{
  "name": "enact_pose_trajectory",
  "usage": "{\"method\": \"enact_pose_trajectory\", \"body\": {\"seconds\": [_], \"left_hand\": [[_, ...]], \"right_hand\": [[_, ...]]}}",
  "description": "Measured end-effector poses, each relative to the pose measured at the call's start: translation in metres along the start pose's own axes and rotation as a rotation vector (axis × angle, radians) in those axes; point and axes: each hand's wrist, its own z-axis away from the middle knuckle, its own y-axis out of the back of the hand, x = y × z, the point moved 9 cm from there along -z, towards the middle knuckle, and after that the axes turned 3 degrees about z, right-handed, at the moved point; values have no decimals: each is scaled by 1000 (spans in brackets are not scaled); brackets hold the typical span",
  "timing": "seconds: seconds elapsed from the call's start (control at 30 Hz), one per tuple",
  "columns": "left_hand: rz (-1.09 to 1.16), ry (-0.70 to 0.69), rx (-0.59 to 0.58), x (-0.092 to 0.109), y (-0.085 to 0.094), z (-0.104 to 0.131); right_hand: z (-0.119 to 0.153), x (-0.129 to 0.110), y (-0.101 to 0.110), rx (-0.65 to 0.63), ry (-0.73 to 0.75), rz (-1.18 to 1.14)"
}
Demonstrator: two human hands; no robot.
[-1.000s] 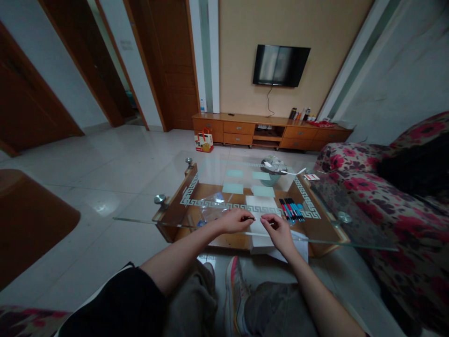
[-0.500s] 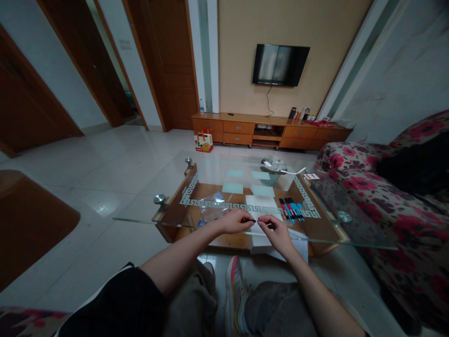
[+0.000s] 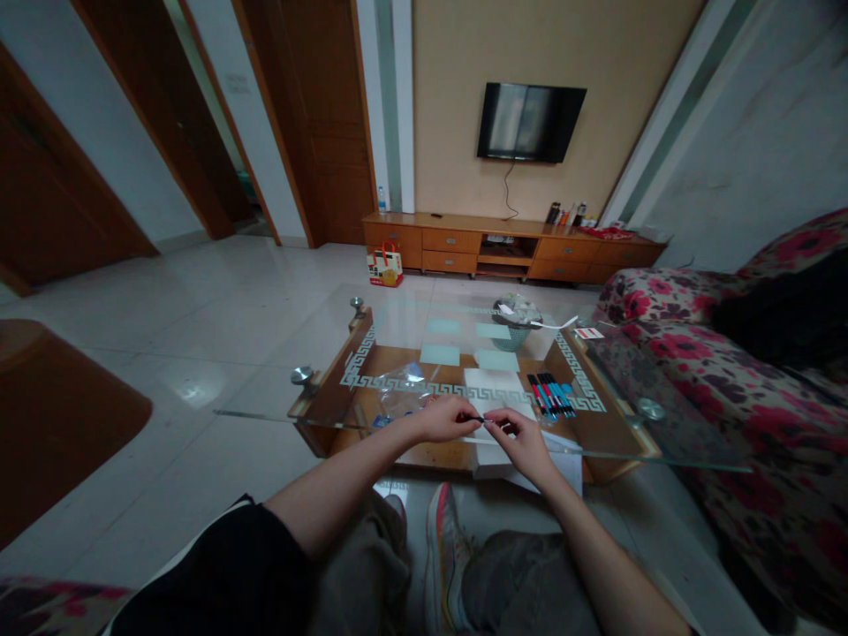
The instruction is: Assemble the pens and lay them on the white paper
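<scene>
Above the near edge of the glass table (image 3: pixel 258 402), both hands meet at chest-front height. My left hand (image 3: pixel 447 419) is closed in a pinch on a small slim black pen-like piece (image 3: pixel 476 419), which points to the right. My right hand (image 3: pixel 517 433) pinches at the other end of that piece, where a small pale tip shows between the fingertips. Most of the piece is hidden by the fingers. Just right of the hands lies a row of several pens (image 3: pixel 551 395) in black, red and blue. White paper (image 3: pixel 494 382) lies behind and below the hands.
Crumpled clear plastic packaging (image 3: pixel 401 389) lies left of the hands. A basket with a filled bag (image 3: pixel 517 322) is seen toward the table's far side. A red-and-white card (image 3: pixel 588 333) lies at the far right. A flowered sofa (image 3: pixel 715 353) stands to the right.
The fingertips of both hands have come slightly closer together around the black piece. The pens, paper and packaging are unchanged.
</scene>
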Motion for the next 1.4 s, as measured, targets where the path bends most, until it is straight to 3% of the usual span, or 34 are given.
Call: {"method": "enact_pose_trajectory", "body": {"seconds": [0.93, 1.4], "left_hand": [[-14, -61, -58, 1, -10, 1], [29, -32, -56, -5, -11, 1]], "right_hand": [[6, -8, -10, -123, 33, 227], [6, -29, -7, -103, 157, 230]]}}
